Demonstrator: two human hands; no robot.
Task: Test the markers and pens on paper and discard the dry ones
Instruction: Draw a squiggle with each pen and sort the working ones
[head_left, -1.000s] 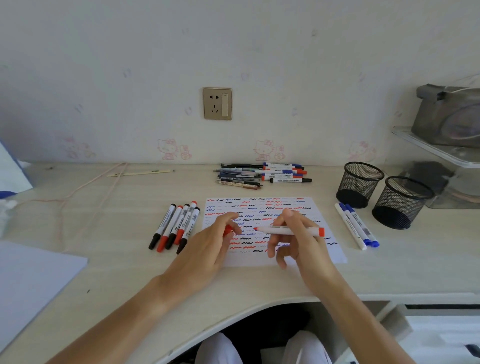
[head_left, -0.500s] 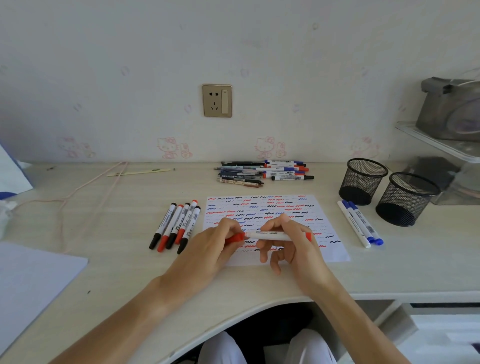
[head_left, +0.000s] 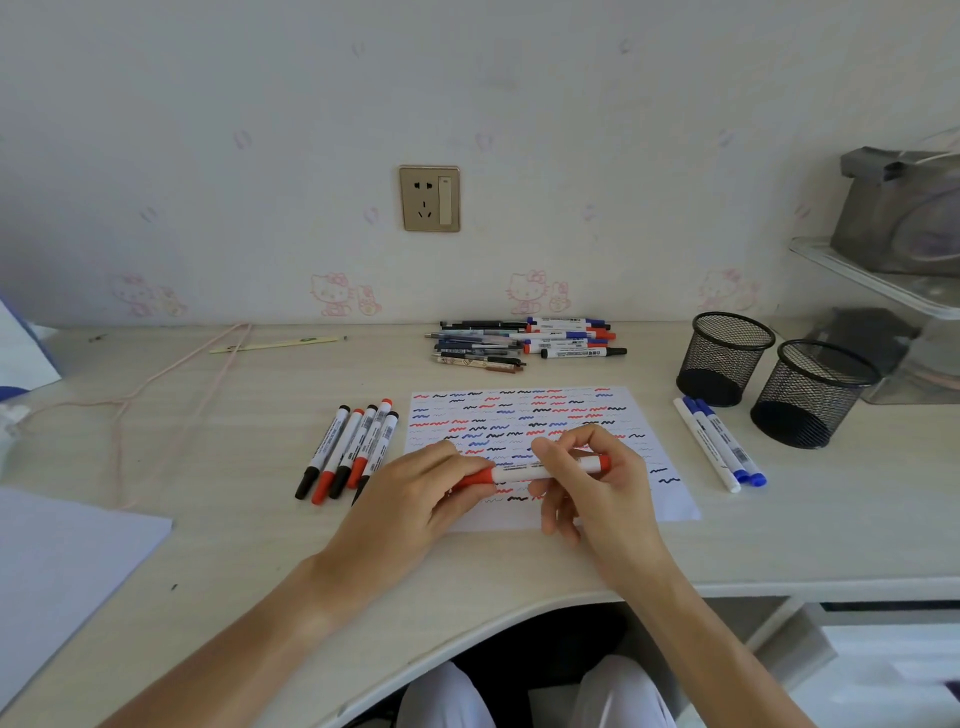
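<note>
A: Head view, hands?
B: Left hand (head_left: 415, 493) grips the red cap (head_left: 475, 477); right hand (head_left: 592, 478) pinches the white barrel of the same marker (head_left: 524, 472), held level just above the scribbled paper (head_left: 665, 499).
A: Around them?
B: Five markers (head_left: 348, 447) lie left of the sheet, two blue markers (head_left: 719, 441) right, near two mesh cups (head_left: 769, 376). Pen pile (head_left: 524, 343) at the back.

One wide-angle view from a camera on my head, looking forward and down across my desk (head_left: 218, 447) toward the wall (head_left: 519, 104) behind it. My forearms reach in from the bottom edge and my knees show beneath the desk's near rim. The far wall looks well back.
</note>
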